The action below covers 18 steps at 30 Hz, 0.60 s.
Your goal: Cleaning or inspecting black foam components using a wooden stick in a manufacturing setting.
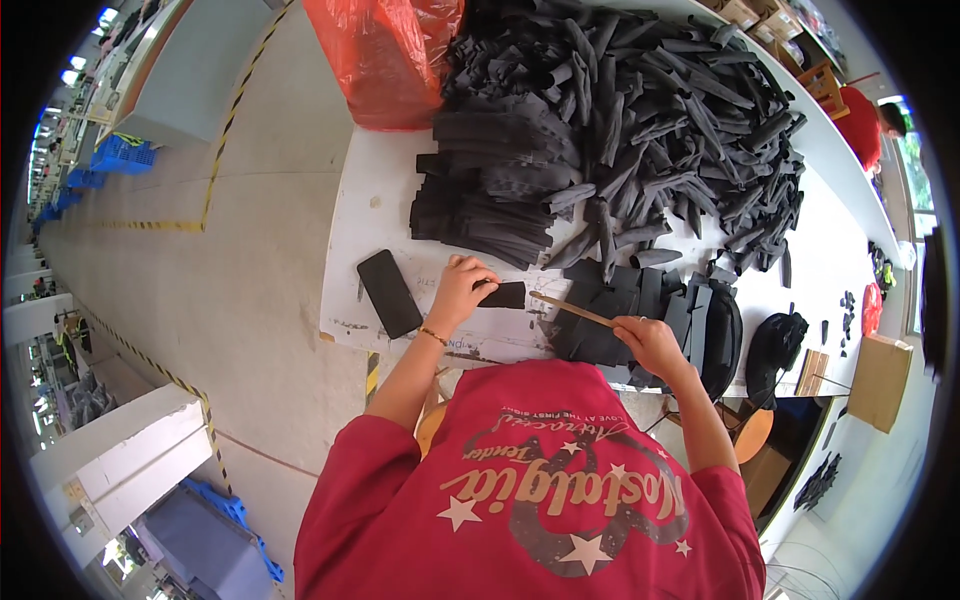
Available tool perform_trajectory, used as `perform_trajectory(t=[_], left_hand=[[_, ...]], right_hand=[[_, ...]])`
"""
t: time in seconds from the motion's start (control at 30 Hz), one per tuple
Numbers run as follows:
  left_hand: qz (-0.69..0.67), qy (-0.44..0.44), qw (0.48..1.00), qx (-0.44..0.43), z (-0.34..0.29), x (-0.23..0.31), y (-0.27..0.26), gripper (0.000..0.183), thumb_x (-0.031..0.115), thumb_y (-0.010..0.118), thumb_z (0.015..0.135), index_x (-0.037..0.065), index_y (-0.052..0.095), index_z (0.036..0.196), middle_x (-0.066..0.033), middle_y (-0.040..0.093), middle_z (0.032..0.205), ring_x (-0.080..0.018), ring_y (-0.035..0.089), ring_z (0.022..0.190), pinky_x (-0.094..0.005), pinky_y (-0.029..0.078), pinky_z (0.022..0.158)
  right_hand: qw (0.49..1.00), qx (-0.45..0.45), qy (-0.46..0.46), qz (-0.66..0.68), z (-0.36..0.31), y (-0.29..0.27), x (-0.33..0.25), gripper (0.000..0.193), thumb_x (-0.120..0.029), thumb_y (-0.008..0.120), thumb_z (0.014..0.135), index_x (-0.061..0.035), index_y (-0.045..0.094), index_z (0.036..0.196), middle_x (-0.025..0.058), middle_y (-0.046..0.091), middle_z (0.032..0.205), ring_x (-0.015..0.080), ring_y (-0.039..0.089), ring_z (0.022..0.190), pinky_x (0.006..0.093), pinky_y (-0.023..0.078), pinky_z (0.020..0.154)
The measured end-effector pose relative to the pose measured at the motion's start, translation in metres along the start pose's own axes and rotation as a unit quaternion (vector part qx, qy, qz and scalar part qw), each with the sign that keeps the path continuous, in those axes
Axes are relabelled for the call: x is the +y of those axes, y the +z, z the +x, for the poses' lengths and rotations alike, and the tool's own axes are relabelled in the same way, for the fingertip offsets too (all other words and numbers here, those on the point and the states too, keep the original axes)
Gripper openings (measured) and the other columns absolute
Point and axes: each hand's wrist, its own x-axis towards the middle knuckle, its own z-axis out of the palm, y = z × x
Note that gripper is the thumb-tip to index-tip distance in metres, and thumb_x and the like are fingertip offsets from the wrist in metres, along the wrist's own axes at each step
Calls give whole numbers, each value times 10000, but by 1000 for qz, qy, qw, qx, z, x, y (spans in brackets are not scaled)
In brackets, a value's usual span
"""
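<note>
My left hand (464,292) pinches the left end of a short black fabric strip (510,295) at the table's near edge. In my right hand (648,343) is a thin wooden stick (578,311), its darker tip pointing left, close to the strip's right end. I cannot tell whether the tip touches the strip. Left of my left hand lies a black smartphone (390,294). Flat black pieces (600,325) lie under and beside the stick. Beyond my hands, a neat stack of black strips (485,215) sits in front of a large heap of curled black pieces (660,130).
A red plastic bag (385,65) stands at the table's far left corner. Several black bundles (722,335) line the near edge to my right, with a cardboard box (880,380) farther right. A person in red (858,128) is at the far right. Floor lies left of the white table (350,215).
</note>
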Motion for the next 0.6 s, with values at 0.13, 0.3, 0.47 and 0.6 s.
perform_trajectory(t=[0.13, 0.3, 0.47, 0.6], left_hand=[[2, 4, 1000, 6, 1, 2, -1, 80, 143, 730, 699, 124, 705, 773, -4, 588, 814, -246, 493, 860, -355, 441, 769], [-3, 28, 999, 26, 8, 33, 6, 50, 135, 732, 692, 133, 700, 730, 14, 580, 811, -233, 502, 888, -352, 436, 776], [50, 42, 950, 304, 15, 114, -8, 242, 173, 762, 732, 105, 674, 947, -49, 581, 919, -220, 544, 971, -398, 450, 856], [-745, -322, 538, 227, -5, 74, 16, 365, 258, 709, 852, 13, 589, 1095, -90, 613, 992, -279, 620, 930, -435, 518, 848]], right_hand=[[1000, -10, -7, -16, 8, 3, -2, 212, -231, 574, 898, -72, 651, 1015, 162, 657, 851, 348, 635, 793, 412, 503, 698], [999, -24, -11, -41, 35, 26, -20, 227, -261, 557, 907, -82, 649, 1012, 165, 657, 836, 354, 638, 785, 435, 504, 695], [980, -9, 28, 199, 63, 62, -51, 246, -63, 527, 839, -17, 624, 1060, 184, 635, 706, 294, 653, 641, 367, 487, 594], [976, -12, -9, 218, 67, 84, -74, 173, -72, 552, 853, 17, 612, 988, 221, 614, 685, 354, 639, 637, 393, 488, 581]])
